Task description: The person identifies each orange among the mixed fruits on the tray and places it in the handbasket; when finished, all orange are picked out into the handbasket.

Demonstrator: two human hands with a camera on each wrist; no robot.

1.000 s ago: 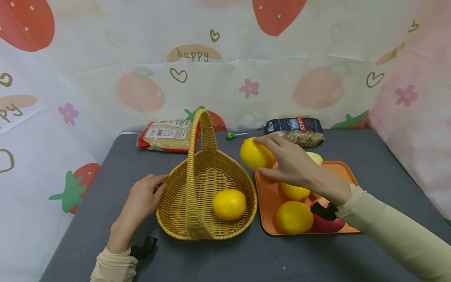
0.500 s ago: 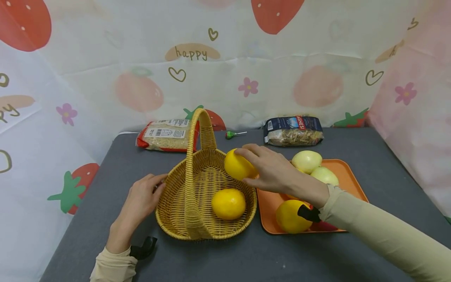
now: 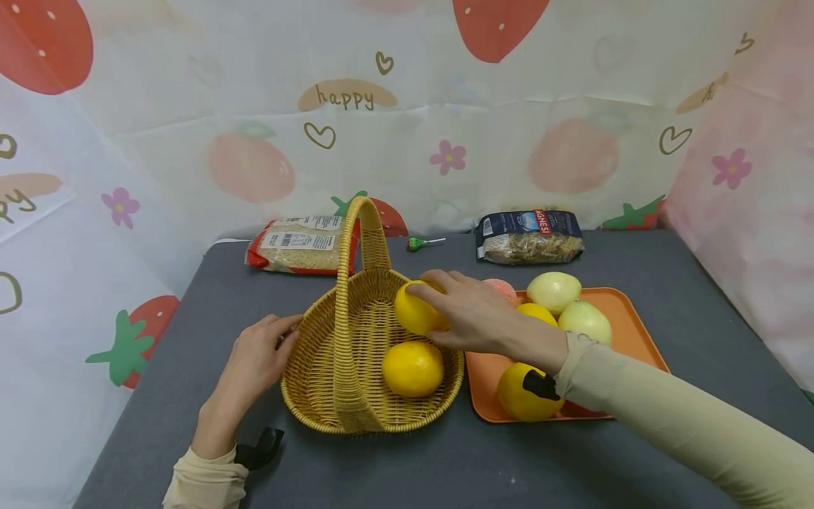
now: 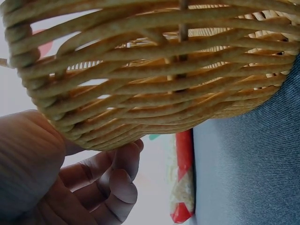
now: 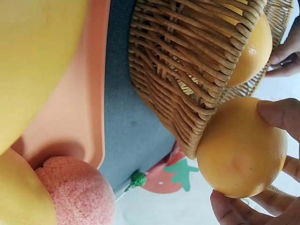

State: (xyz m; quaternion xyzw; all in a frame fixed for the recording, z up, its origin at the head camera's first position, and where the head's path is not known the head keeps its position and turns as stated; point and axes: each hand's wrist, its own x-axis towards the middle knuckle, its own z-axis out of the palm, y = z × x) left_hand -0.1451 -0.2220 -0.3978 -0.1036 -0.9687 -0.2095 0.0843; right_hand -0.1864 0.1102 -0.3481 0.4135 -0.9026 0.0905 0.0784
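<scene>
Head feed: printed backdrop [image 3: 407, 162] along the far side, grey table [image 3: 394, 470] in front of it. Basket [image 3: 318, 385] upright, left of centre. Orange tray [image 3: 486, 385] just beside it, right. Grain bag [image 3: 299, 247] on the far left, pasta bag [image 3: 529, 237] far, behind the tray.

I've got the left hand [image 3: 257, 353] at the basket's left rim, fingers bent; can't tell if they're clamped on it. Right hand [image 3: 473, 311]: thumb and fingers clamped on a yellow fruit [image 3: 416, 311]. From the head I read that fruit over the basket's far right part; my right wrist feed puts it right at the rim, contact unclear.

A second fruit [image 3: 413, 369] sits in the basket, right half, nearer. On the tray I see a near lemon-coloured one [image 3: 528, 399], another [image 3: 538, 312] beyond it, two pale green fruits [image 3: 554, 293] far, plus a pink ball [image 3: 502, 290] partly behind the right hand. Lollipop [image 3: 416, 244] far, between the bags.
</scene>
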